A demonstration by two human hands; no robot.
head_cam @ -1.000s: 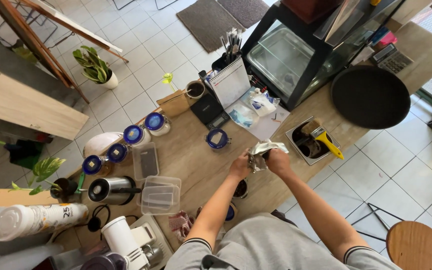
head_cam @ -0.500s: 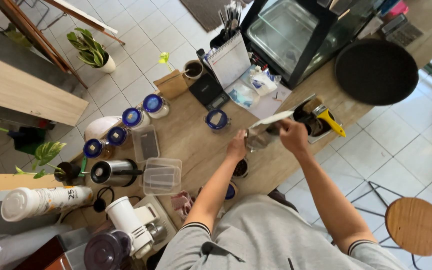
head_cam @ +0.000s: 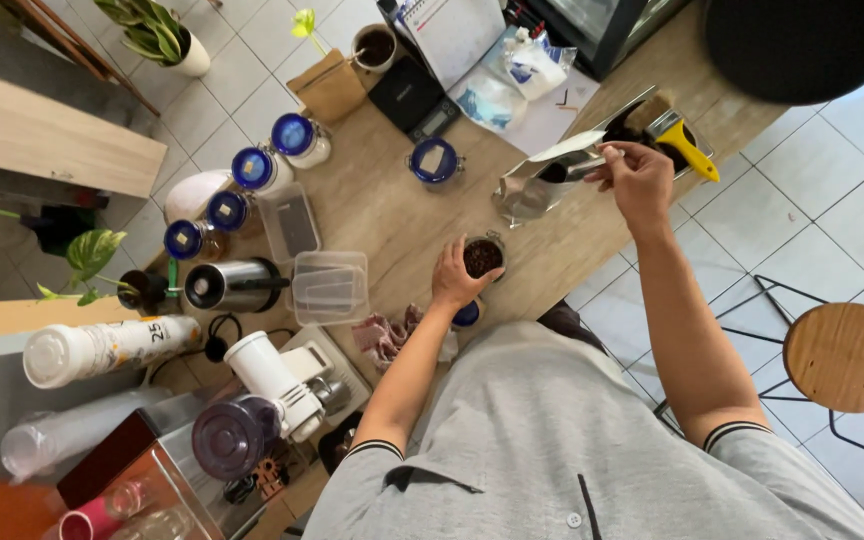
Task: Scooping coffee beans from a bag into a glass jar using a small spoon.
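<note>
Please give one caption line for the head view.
Left hand steadies open jar of coffee beans; right hand holds silver pouch.

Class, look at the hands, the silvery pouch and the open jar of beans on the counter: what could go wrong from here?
1. The right hand holds the silvery pouch tilted, apart from the open jar; beans could spill onto the wooden counter.
2. The jar, gripped by the left hand, sits near the counter's edge; a nudge might tip it off.

A wooden bench (head_cam: 382, 200) is seen from above. On it are set blue-lidded jars (head_cam: 252, 168), a clear plastic tub (head_cam: 329, 288), a black scale (head_cam: 414, 98), a steel kettle (head_cam: 232, 285) and what may be a crumpled cloth (head_cam: 387, 335).
</note>
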